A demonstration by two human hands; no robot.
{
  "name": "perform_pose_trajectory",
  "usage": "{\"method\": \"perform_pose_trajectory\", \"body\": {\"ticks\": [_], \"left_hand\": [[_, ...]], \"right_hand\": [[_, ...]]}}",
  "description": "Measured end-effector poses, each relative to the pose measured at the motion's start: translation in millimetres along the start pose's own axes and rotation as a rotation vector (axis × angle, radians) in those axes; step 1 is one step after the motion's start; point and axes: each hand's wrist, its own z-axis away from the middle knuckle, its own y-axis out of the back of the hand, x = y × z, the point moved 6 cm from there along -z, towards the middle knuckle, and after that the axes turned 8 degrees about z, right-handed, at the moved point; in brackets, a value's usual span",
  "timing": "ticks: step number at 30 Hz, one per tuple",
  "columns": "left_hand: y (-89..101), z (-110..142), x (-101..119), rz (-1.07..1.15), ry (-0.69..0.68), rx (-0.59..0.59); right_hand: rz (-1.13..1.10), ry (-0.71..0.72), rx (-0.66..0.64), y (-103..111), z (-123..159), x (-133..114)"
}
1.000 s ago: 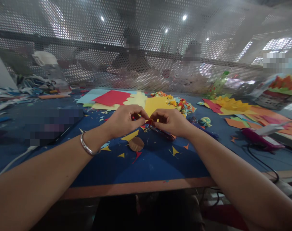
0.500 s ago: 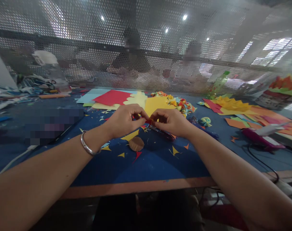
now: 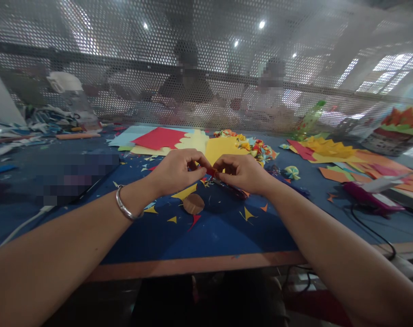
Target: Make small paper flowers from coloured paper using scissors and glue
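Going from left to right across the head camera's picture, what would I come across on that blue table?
Silver bracelet → left hand → small red paper piece → right hand → folded paper pinwheel → purple glue gun.

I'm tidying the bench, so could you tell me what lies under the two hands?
Under the left hand and right hand: blue mat, yellow scraps, brown disc. The rest is covered.
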Motion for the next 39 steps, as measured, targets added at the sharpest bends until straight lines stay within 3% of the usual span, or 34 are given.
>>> {"method": "perform_pose_trajectory", "body": {"ticks": [15, 26, 39], "left_hand": [[0.2, 0, 0, -0.013, 0.003, 0.01], [-3.7, -2, -13, 0.059, 0.066, -0.015], [-8.9, -1, -9, 0.08, 0.104, -0.034]], "right_hand": [[-0.003, 0.009, 0.005, 0, 1, 3], [-0.008, 0.021, -0.005, 0, 0, -1], [0.003, 0.026, -0.002, 0, 0, 0]]}}
